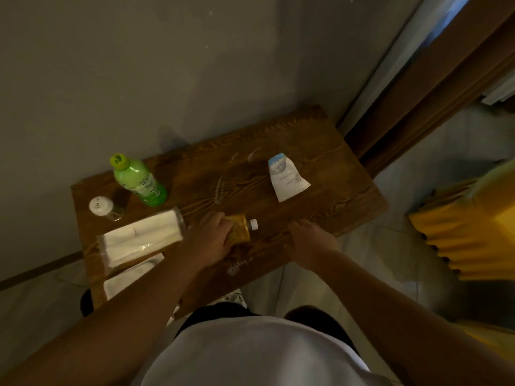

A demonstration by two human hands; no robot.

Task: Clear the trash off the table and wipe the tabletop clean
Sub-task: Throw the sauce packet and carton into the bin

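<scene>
Dim light falls on a small rectangular table of dark, strongly grained wood (320, 218) pushed against a plain grey wall, its top streaked with pale smears. On it, the left hand (213, 236) is wrapped over a small amber plastic bottle with a white cap (242, 228) lying on its side near the front edge; the right hand (309, 238) rests beside it at the table edge, fingers curled down, and I cannot tell whether it holds anything. A flattened paper cup printed in white and blue (287, 178) lies well apart toward the far right. At the left stand a green plastic bottle with a yellow-green cap (139, 181) and a small clear jar with a white lid (104, 208), and near them lie soft white tissue packs in glossy clear wrap (139, 240). The amber bottle is round and smooth, so a loose grip could let it roll off the near edge; a careless sweep might also topple the tall green bottle.
</scene>
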